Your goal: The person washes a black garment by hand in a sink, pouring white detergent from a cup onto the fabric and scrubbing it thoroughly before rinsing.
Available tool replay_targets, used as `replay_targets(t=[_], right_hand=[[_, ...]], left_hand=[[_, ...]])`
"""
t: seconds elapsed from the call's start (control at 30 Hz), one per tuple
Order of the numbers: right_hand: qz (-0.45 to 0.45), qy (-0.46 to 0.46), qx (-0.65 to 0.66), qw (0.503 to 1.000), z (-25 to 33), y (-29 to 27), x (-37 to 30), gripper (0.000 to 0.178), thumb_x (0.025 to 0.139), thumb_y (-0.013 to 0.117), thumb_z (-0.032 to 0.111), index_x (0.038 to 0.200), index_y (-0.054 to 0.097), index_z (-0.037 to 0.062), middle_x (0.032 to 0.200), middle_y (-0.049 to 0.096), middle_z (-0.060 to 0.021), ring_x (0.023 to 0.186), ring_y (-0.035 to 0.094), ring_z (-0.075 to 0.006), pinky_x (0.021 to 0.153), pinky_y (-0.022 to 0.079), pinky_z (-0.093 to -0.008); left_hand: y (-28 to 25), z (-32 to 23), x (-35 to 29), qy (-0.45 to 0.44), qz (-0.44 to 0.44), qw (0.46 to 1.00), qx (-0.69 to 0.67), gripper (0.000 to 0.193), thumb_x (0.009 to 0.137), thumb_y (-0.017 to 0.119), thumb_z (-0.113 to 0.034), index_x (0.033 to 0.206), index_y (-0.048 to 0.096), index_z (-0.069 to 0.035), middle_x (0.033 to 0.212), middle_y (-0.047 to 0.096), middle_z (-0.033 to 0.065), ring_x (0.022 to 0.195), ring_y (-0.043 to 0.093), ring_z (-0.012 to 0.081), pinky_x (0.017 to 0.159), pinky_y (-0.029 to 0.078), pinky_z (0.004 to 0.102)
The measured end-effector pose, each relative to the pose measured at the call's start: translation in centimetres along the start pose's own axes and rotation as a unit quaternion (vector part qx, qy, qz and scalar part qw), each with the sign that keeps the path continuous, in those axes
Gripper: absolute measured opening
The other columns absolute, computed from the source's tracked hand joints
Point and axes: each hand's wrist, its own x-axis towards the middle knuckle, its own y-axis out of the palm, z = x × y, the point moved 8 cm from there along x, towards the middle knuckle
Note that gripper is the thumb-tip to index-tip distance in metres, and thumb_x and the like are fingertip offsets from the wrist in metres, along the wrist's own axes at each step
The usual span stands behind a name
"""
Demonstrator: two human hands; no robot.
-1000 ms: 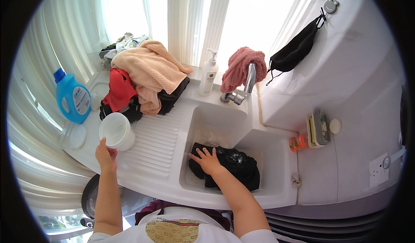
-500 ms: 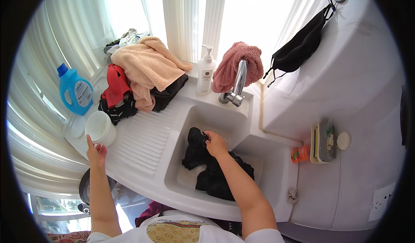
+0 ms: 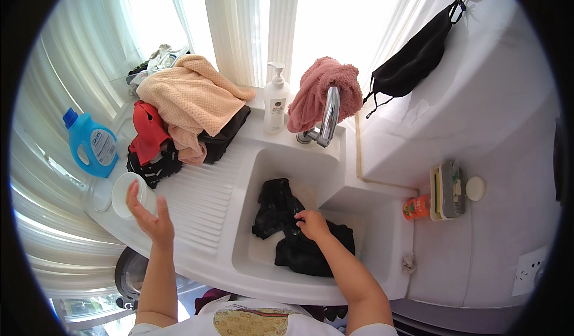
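Note:
In the white sink (image 3: pixel 239 258) lies a wet, bunched-up black garment (image 3: pixel 305 255). My right hand (image 3: pixel 313 224) is over its middle, fingers curled and closed on the dark cloth; the fingertips are partly hidden. My left hand (image 3: pixel 154 219) is raised over the left end of the counter with its fingers apart and holding nothing. It overlaps a round white tub (image 3: pixel 124 198), whose inside is partly covered by the fingers. Beside the tub lies a round white lid (image 3: pixel 101 193).
Left of the sink runs a ribbed washboard (image 3: pixel 200 201). Behind it are piled clothes with a peach towel (image 3: pixel 191 93) and a red cloth (image 3: pixel 148 134). A blue detergent bottle (image 3: pixel 95 146), a white pump bottle (image 3: pixel 275 105) and a chrome faucet (image 3: pixel 329 117) draped with a pink towel (image 3: pixel 317 90) stand around.
My left hand has moved right and nearer, its fingers now spread instead of one pointing. My right hand has slid right and nearer over the black garment, which has shifted shape.

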Motion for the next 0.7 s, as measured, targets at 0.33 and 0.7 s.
replay_targets(t=[0.33,0.7], right_hand=[[-0.358,-0.050,0.092,0.928,6.3,-12.4,-1.7,0.024,0.084,0.066,0.003,0.107,0.071,0.0059,0.101,0.068,-0.0147,0.098,0.064,-0.0329,0.089,0.050,-0.0393],[-0.100,0.290,-0.095,0.947,-1.6,2.6,9.5,0.082,0.082,0.074,0.038,0.151,0.031,0.0237,0.137,0.041,-0.0249,0.119,0.051,-0.0422,0.097,0.046,-0.0518]], left_hand=[[33.8,-1.8,-20.1,-0.165,0.646,0.738,0.102,0.095,0.076,0.078,-0.018,0.153,0.024,-0.017,0.149,0.036,0.0184,0.138,0.032,0.0380,0.107,0.039,0.0477],[31.1,3.9,-27.3,-0.591,0.329,0.729,-0.106,0.057,0.074,0.061,-0.004,0.130,0.056,-0.008,0.128,0.059,0.0162,0.116,0.056,0.0350,0.101,0.046,0.0410]])
